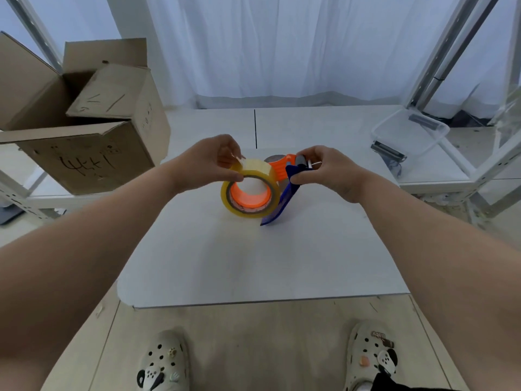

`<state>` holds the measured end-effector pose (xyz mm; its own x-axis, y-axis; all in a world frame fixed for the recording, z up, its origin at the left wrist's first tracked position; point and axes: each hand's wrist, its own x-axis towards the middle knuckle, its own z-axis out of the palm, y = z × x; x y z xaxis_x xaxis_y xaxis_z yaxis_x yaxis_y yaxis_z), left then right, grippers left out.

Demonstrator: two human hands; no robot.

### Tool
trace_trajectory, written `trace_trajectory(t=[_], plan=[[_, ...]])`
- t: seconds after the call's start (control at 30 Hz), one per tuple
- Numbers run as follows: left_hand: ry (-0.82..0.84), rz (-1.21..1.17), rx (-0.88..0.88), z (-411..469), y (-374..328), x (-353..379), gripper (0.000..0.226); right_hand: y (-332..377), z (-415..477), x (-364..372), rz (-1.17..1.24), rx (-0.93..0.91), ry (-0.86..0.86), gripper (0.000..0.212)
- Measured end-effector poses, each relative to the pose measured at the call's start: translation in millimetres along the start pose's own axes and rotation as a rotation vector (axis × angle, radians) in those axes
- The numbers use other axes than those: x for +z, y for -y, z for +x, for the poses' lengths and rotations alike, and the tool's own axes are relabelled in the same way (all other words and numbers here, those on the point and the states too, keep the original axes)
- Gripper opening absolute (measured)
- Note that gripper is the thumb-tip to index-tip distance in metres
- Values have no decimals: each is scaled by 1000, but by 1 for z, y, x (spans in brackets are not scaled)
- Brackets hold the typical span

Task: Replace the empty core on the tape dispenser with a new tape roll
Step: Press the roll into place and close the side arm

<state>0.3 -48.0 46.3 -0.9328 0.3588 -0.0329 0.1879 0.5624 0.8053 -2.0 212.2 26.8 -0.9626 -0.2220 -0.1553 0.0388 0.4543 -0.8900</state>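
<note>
A yellowish tape roll (255,172) sits on the orange hub (248,196) of a blue-and-orange tape dispenser (277,203), held a little above the white table (253,261). My left hand (208,162) pinches the top of the roll, where a loose tape end sticks up between thumb and fingers. My right hand (324,170) grips the dispenser's blue frame near its roller and blade end. Behind the dispenser, a grey-brown ring (274,158) that looks like an empty core lies on the table, mostly hidden.
Two open cardboard boxes (93,136) stand on a shelf at the left. A clear plastic container (408,134) with clip latches sits at the right rear. Metal frame posts (439,57) rise at the right. My feet in light clogs (163,362) stand at the table's near edge.
</note>
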Motion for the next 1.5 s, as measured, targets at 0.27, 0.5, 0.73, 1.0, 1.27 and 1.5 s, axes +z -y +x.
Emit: trace_trajectory(t=[0.27, 0.5, 0.73, 1.0, 1.27, 1.5], plan=[[-11, -182, -43, -5, -23, -16, 28, 11, 3, 1, 344, 52, -99, 43], [-284, -207, -127, -1, -41, -28, 26, 44, 5, 30, 226, -39, -522, 63], [-487, 41, -235, -2, -40, -41, 35, 56, -3, 28, 182, -66, -679, 68], [-358, 328, -352, -3, -20, -24, 30, 54, -2, 36, 306, -93, -454, 60], [-262, 630, -283, 0, -24, -4, 29, 45, 3, 45, 328, 0, -404, 61], [-261, 523, -227, 5, -29, 6, 30, 40, 2, 43, 230, -30, -333, 66]])
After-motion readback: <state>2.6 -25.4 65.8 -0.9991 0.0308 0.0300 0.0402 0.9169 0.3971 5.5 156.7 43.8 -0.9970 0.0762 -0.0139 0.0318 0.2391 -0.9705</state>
